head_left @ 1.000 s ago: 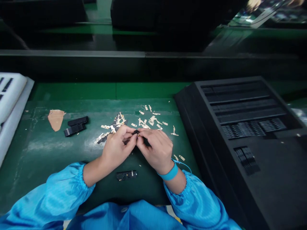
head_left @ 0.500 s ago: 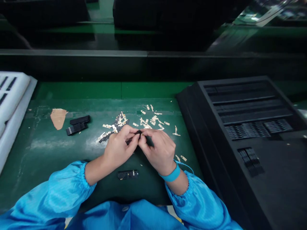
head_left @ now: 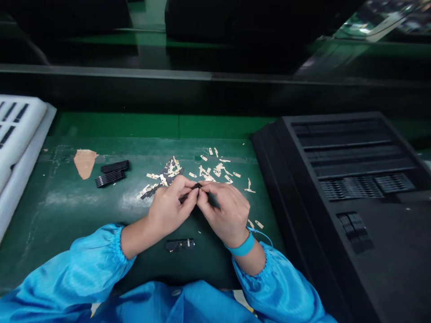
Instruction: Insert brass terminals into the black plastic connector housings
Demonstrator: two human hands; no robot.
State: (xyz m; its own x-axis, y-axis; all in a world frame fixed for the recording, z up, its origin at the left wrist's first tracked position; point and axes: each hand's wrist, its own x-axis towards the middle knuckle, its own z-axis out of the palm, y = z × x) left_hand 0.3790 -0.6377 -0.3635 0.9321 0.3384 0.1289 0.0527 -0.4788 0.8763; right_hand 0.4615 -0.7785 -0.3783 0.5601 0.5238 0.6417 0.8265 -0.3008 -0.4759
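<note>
My left hand (head_left: 170,202) and my right hand (head_left: 225,206) meet over the middle of the green bench, fingertips pinched together. Between them is a small black part (head_left: 197,185), mostly covered by the fingers, so its kind does not show. Both hands are closed on it. Nearer my body lies a flat black module (head_left: 180,245) with small light and gold spots. Just beyond my left hand is a pile of cream and dark flat pieces (head_left: 168,172). Past my right hand, loose cream tabs (head_left: 217,169) are scattered.
Black ribbed parts (head_left: 109,178) and a torn brown piece (head_left: 85,164) lie at left on the bench (head_left: 74,211). White foam trays (head_left: 25,134) border the left side. A large black tray (head_left: 323,224) with rows of dark parts takes up the right. A dark ledge (head_left: 134,92) runs behind.
The view has shifted slightly, moving the bench contents a little to the right in the picture. Both hands keep their pinch on the small black part.
</note>
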